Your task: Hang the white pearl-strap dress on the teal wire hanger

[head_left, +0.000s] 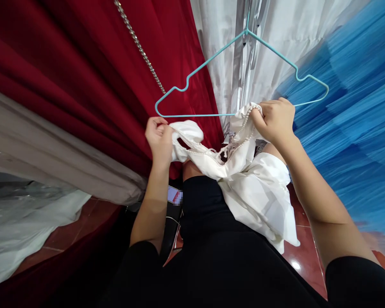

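A white garment (256, 184) with a beaded neckline is stretched between my hands and drapes down over my lap on the right. My left hand (159, 137) is closed on its left shoulder edge, close to the lower left corner of the hanger. My right hand (276, 117) grips the other side by the beaded trim, at the hanger's bottom bar. A light blue hanger (199, 115) hangs just above and behind the garment. White ties or cords show inside the neckline.
Red fabric (93, 64) hangs at the left, with beige cloth (60, 137) beside it. White cloth (285, 25) and a metal post (244, 64) stand behind the hanger. Blue tulle (356, 115) fills the right. Red tiles (308, 252) show below.
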### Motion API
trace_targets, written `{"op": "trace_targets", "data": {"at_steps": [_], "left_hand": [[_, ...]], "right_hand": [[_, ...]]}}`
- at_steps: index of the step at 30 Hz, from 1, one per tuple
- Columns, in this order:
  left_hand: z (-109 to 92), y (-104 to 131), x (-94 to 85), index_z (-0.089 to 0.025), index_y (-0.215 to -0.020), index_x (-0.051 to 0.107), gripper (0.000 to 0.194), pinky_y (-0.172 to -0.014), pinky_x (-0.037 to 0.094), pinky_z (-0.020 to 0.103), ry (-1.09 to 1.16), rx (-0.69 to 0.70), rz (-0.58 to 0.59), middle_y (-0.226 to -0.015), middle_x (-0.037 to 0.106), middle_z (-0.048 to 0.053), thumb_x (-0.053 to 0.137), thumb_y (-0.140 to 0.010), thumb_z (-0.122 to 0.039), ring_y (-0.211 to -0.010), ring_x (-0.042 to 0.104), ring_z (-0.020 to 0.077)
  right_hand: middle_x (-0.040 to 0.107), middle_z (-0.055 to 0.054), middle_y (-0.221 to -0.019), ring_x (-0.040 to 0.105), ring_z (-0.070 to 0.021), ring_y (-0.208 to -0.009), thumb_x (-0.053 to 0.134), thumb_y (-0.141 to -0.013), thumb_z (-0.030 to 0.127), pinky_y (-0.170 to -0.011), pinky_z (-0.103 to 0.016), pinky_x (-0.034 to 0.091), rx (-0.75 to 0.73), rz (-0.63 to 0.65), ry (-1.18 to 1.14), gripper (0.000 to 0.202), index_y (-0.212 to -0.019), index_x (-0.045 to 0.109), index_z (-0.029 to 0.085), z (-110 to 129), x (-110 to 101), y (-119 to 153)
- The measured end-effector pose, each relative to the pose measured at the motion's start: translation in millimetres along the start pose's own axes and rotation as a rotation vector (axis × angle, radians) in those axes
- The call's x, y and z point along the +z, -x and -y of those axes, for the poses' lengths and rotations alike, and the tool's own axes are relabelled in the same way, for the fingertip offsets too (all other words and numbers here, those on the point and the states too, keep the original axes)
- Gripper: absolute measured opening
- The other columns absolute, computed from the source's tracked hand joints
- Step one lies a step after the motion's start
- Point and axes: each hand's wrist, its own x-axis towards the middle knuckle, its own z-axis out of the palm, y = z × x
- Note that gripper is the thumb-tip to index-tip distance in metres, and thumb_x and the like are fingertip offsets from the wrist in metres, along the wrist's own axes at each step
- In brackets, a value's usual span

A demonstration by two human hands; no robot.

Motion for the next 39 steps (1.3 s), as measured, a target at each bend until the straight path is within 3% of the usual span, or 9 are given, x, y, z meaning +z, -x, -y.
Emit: {"op": "trace_targets", "data": {"at_steps": [7, 14, 18, 21, 25, 29, 33, 37, 39], "left_hand": [[-69, -70, -21.8, -0.026, -0.082, 0.041, 0.013, -0.071, 0.053, 0.040, -0.145, 0.230, -0.172, -0.096, 0.060, 0.003, 0.052, -0.079, -0.021, -0.078, 0.063, 0.0167], [-128, -53, 15.5, -0.028, -0.094, 0.052, 0.017, -0.064, 0.054, 0.031, -0.171, 0.414, 0.000, -0.090, 0.062, -0.003, 0.063, -0.086, -0.018, -0.071, 0.055, 0.0100], [-137, -22, 38.5, -0.025, -0.110, 0.053, 0.020, -0.093, 0.057, 0.034, -0.159, 0.578, 0.127, -0.110, 0.064, 0.002, 0.059, -0.091, -0.019, -0.103, 0.064, 0.0153], [-135, -5, 60.6, -0.025, -0.111, 0.058, 0.012, -0.100, 0.051, 0.037, -0.307, 0.561, 0.431, -0.120, 0.067, 0.006, 0.049, -0.104, -0.029, -0.117, 0.063, 0.0212], [-117, 2, 91.5, -0.022, -0.091, 0.067, 0.050, -0.084, 0.047, 0.039, -0.483, 0.450, 0.674, -0.090, 0.073, 0.010, 0.032, -0.110, -0.052, -0.098, 0.070, 0.0286], [-109, 1, 98.6, -0.020, -0.076, 0.069, 0.066, -0.074, 0.041, 0.038, -0.523, 0.466, 0.727, -0.073, 0.069, 0.011, 0.028, -0.108, -0.061, -0.080, 0.070, 0.0287], [-116, 0, 89.9, -0.020, -0.078, 0.072, 0.062, -0.074, 0.042, 0.038, -0.530, 0.490, 0.712, -0.070, 0.068, 0.010, 0.029, -0.110, -0.052, -0.077, 0.069, 0.0287], [-119, 0, 88.1, -0.020, -0.074, 0.072, 0.059, -0.077, 0.044, 0.041, -0.548, 0.455, 0.736, -0.071, 0.068, 0.011, 0.035, -0.109, -0.049, -0.079, 0.070, 0.0315], [-119, -1, 89.3, -0.019, -0.071, 0.071, 0.059, -0.079, 0.045, 0.042, -0.546, 0.437, 0.745, -0.069, 0.066, 0.010, 0.037, -0.109, -0.048, -0.079, 0.070, 0.0316]], "right_hand": [[0.043, -0.003, -0.056, 0.038, -0.0147, -0.059, 0.045, -0.092, 0.033, -0.076, -0.038, 0.037, -0.036, -0.046, -0.029, 0.039, -0.060, 0.026, 0.022, 3, 0, 4], [0.050, -0.004, -0.059, 0.043, -0.0164, -0.060, 0.043, -0.093, 0.034, -0.076, -0.039, 0.038, -0.046, -0.052, -0.029, 0.039, -0.060, 0.028, 0.022, 10, 12, 4], [0.053, -0.005, -0.061, 0.049, -0.0181, -0.063, 0.044, -0.093, 0.034, -0.079, -0.041, 0.039, -0.050, -0.069, -0.005, 0.037, -0.061, 0.032, 0.021, 7, 10, 5], [0.056, -0.005, -0.064, 0.053, -0.0197, -0.067, 0.044, -0.094, 0.035, -0.081, -0.042, 0.040, -0.061, -0.058, 0.015, 0.036, -0.062, 0.035, 0.021, 3, 7, 6], [0.060, -0.007, -0.070, 0.058, -0.0226, -0.073, 0.042, -0.096, 0.038, -0.085, -0.045, 0.042, -0.056, -0.018, 0.048, 0.036, -0.064, 0.041, 0.021, -2, 7, 6], [0.064, -0.007, -0.083, 0.062, -0.0260, -0.088, 0.041, -0.098, 0.038, -0.094, -0.049, 0.043, -0.115, -0.031, 0.033, 0.030, -0.081, 0.060, 0.022, -7, 6, 17], [0.064, -0.010, -0.109, 0.062, -0.0303, -0.108, 0.046, -0.092, 0.035, -0.098, -0.052, 0.045, -0.141, -0.377, -0.030, 0.030, -0.112, 0.067, 0.028, -28, 2, 42], [0.058, -0.013, -0.093, 0.060, -0.0309, -0.096, 0.056, -0.071, 0.023, -0.082, -0.050, 0.046, -0.050, -1.024, -0.074, 0.026, -0.095, 0.066, 0.024, -77, -10, 55], [0.055, -0.010, -0.086, 0.055, -0.0247, -0.079, 0.056, -0.062, 0.019, -0.067, -0.044, 0.041, 0.002, -1.114, -0.132, 0.028, -0.089, 0.057, 0.025, -101, -23, 49]]}}
